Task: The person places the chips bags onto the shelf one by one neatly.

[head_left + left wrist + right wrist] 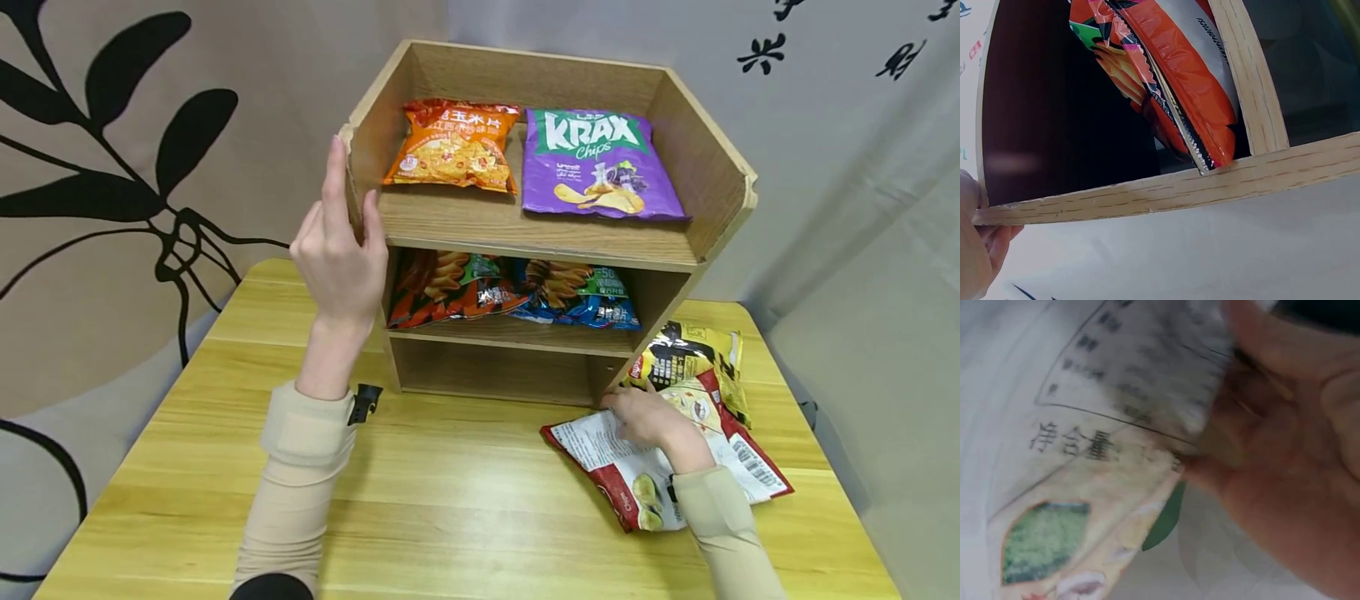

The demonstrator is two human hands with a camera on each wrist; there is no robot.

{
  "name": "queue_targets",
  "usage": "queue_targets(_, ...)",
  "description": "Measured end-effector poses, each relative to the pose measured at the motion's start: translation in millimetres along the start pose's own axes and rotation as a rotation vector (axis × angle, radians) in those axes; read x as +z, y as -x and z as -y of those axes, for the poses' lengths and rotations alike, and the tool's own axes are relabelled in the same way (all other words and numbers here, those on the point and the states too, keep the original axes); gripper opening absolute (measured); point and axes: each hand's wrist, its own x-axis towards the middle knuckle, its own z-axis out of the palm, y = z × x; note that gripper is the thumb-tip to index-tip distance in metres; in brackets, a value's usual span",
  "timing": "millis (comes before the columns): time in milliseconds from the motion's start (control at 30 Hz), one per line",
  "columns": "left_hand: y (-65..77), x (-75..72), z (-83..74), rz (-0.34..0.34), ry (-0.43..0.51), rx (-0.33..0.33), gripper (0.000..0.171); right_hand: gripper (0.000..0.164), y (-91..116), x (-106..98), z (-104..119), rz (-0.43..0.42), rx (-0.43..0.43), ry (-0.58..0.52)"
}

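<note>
Head view: hands (341, 258) (648, 417) apart, left raised at shelf (540, 237), right lower.

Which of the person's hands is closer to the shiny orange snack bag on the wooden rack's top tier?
Left. The left hand grips the wooden rack, just left of the orange snack bag. The right hand is farther, below and rightward, touching the red-and-white plastic bag.

Shelf unit (480, 225): stands on surface (435, 500). Top tier: corn-chip bag (457, 154), left; KRAX bag (596, 167), right. Middle tier: left snack bag (457, 292) beside right snack bag (573, 300). Right of unit, on surface: rear bag (693, 350). Before it and unit's right corner: front bag (637, 458).
</note>
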Motion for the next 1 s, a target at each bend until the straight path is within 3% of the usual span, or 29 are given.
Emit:
queue_targets(167, 0.7, 1.0, -0.3, 0.001, 0.002, 0.004, 0.038, 0.018, 7.2, -6.7, -0.2, -0.044, -0.023, -0.023)
queue_targets(300, 0.6, 1.5, 0.0, -0.008, -0.001, 0.001, 0.038, 0.012, 17.9, -19.0, 2.6, -0.163, -0.096, 0.009)
queue_targets(467, 0.4, 1.5, 0.5, -0.010, -0.001, -0.002, 0.038, 0.016, 27.9, -31.1, 8.1, -0.395, -0.210, 0.046)
queue_targets(667, 0.5, 1.7, 0.5, -0.011, 0.001, -0.005, 0.038, 0.020, 26.8, -30.5, 17.4, -0.739, -0.434, 0.098)
queue_targets(733, 0.5, 1.3, 0.6, -0.006, 0.004, -0.004, 0.039, 0.023, 23.9, -27.6, 20.7, -0.800, -0.486, 0.101)
queue_targets(867, 0.6, 0.8, 0.7, 0.006, 0.009, -0.001, 0.039, 0.025, 21.4, -22.7, 27.8, -0.768, -0.510, 0.090)
queue_targets(1000, 0.4, 0.3, 1.1, 0.001, 0.003, -0.003, 0.039, 0.024, 26.6, -25.4, 34.4, -0.598, -0.453, 0.045)
